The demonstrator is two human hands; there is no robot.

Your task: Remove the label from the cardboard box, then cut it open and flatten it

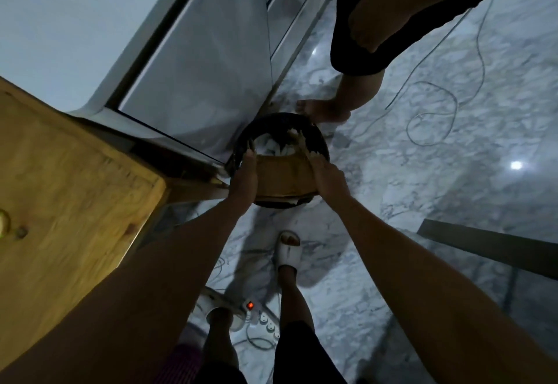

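Brown cardboard (pixel 285 177), bent into a curve, sits partly inside a round black bin (pixel 320 139) on the floor. My left hand (pixel 246 174) grips the cardboard's left edge and my right hand (pixel 327 177) grips its right edge, both arms stretched down over the bin. White scraps lie inside the bin behind the cardboard. The image is blurred, so I cannot make out any label or a cutting tool.
A wooden table (pixel 66 202) stands at my left. A glass door frame (pixel 193 60) runs behind the bin. Another person's bare foot (pixel 323 110) stands just beyond the bin. Cables (pixel 431 112) and a power strip (pixel 265 320) lie on the marble floor.
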